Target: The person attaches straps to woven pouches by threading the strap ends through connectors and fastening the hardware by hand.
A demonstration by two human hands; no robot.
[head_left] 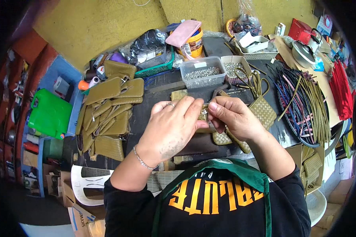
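Close together over the table (146, 108), my left hand (172, 122) and my right hand (235, 116) meet on a small olive piece with a shiny metal part (203, 113). My left fingers are closed around its left side, partly hiding it. On its right side, my right thumb and fingers pinch it. Just beyond my right hand lies a woven olive pouch (264, 112) with thin straps. Smaller woven olive pieces (222, 138) sit below that hand. A pile of olive pouches (112, 100) rests to the left.
Behind my hands stand a clear plastic box (203, 82) of small metal parts and a second basket (235, 79). A green tray (156, 67) and a yellow bucket (192, 47) are farther back. Bundles of cords (304, 104) lie right; a white chair (81, 183) stands lower left.
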